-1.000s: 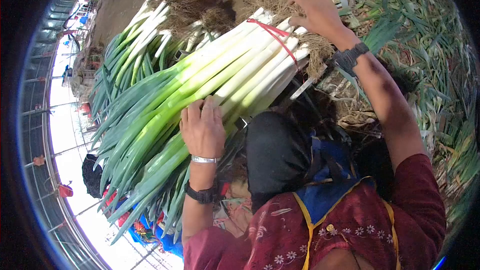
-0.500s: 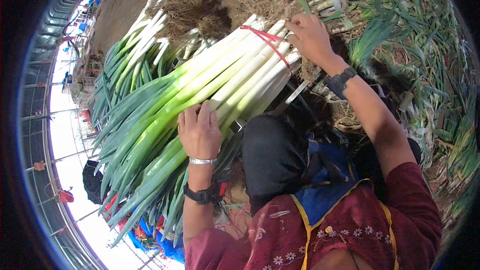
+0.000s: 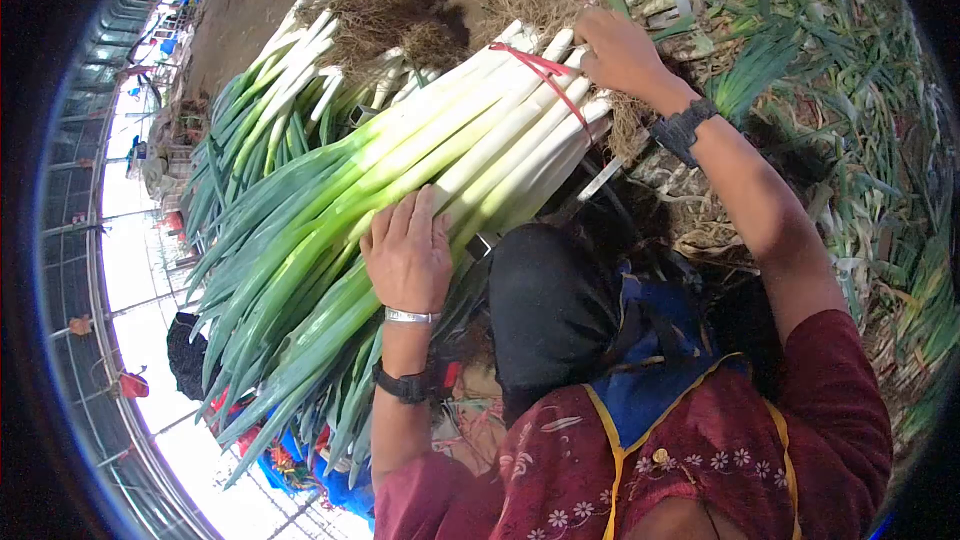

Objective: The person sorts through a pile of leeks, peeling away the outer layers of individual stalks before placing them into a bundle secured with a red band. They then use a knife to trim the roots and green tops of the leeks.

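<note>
A large bundle of leeks [image 3: 440, 155] lies slantwise in front of me, white root ends at upper right and green leaves at lower left. A red tie [image 3: 540, 62] crosses its white shanks. My left hand [image 3: 408, 255] rests on the bundle where white turns to green, its fingers extended together over the stalks. At the root end, my right hand [image 3: 622, 52] has its fingers curled in beside the tie. What its fingertips hold, if anything, is hidden.
More leeks [image 3: 285, 90] with brown roots lie behind the bundle at left. Loose leaves and trimmings [image 3: 840, 110] cover the ground at right. A metal bar [image 3: 600, 180] shows under the bundle's root end, and my dark-clothed knee [image 3: 545, 305] is close below it.
My right hand has shifted slightly up and right at the root end, its fingers more curled. My left hand has slid a little up and right along the stalks. The tie sits slightly farther right.
</note>
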{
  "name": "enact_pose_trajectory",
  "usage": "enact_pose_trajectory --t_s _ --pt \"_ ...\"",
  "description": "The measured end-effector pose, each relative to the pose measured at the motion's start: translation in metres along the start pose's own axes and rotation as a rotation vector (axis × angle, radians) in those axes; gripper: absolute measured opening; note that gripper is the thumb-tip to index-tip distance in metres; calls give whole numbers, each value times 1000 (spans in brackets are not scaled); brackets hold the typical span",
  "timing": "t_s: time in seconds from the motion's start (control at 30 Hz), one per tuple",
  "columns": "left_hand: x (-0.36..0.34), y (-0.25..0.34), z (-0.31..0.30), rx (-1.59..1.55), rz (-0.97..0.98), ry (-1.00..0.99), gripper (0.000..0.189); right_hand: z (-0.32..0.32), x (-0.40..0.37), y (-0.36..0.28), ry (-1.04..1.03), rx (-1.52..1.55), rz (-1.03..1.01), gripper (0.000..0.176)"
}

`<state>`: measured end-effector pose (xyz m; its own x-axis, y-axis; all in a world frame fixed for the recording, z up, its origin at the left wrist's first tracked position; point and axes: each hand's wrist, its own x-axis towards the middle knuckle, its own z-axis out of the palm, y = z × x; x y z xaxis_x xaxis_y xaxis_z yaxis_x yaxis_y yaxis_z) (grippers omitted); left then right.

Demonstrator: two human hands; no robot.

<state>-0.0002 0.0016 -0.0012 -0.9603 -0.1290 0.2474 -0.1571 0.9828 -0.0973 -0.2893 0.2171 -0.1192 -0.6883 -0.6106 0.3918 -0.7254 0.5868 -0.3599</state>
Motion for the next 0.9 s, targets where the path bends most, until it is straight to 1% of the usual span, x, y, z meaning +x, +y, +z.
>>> enact_pose_trajectory --t_s 0.1,0.2,0.3,0.4,0.5,0.6,0.7,0.8,0.9 --pt "1 0 1 25 -4 -13 36 2 -4 1 120 60 -43 24" --pt "4 3 0 7 -26 -44 34 7 -13 11 64 76 -49 27" --pt "8 5 2 -8 -62 -70 34 5 -13 8 60 76 -9 29" --pt "11 6 8 -24 -92 -63 36 4 -13 -4 106 85 69 22" --pt "11 7 8 -17 -96 -56 34 2 -10 -7 24 218 159 20" --pt "13 8 6 -29 -109 -70 32 4 -9 -7 35 92 117 18" --pt "13 7 5 -43 -108 -70 29 0 -11 -5 23 80 46 24" --pt "12 5 6 -57 -71 -44 25 -3 -18 -2 127 10 -141 20" --pt "13 4 5 -68 -36 -42 21 -15 -20 -20 135 -128 -85 16"
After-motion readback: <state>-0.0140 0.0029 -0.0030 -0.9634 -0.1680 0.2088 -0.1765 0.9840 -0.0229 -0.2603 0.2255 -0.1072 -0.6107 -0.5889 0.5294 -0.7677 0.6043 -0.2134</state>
